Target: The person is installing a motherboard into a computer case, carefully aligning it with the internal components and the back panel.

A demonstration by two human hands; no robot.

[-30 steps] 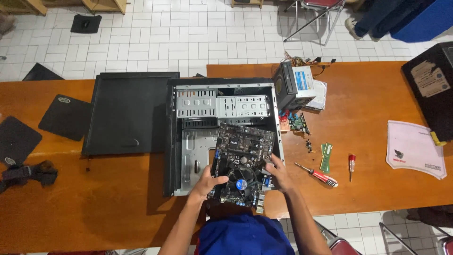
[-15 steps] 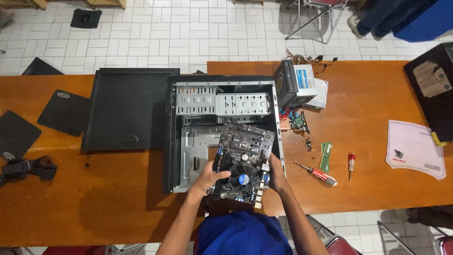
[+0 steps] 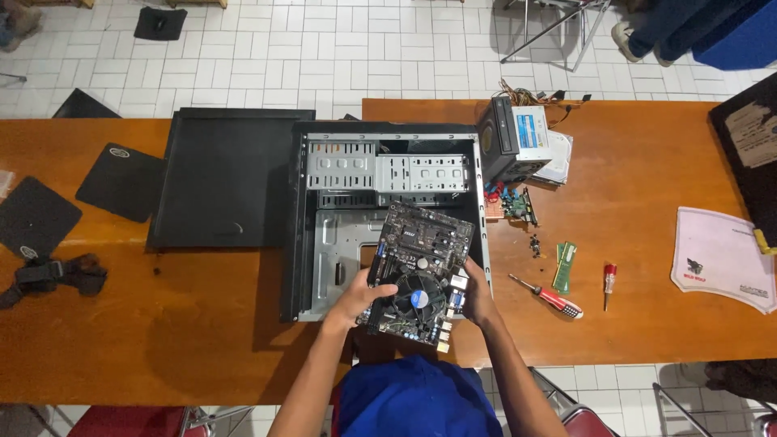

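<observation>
Motherboard, dark green with round black fan [image 3: 421, 275], is being gripped by both hands [image 3: 364, 293] [image 3: 477, 293], tilting unseated over the open black metal computer case [image 3: 324, 243].

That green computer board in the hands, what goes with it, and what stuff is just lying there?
In use:
motherboard, held by left hand and right hand
open computer case under it

Lying about:
case side panel
power supply
red-handled screwdriver
small red screwdriver
memory sticks
mouse pads
</observation>
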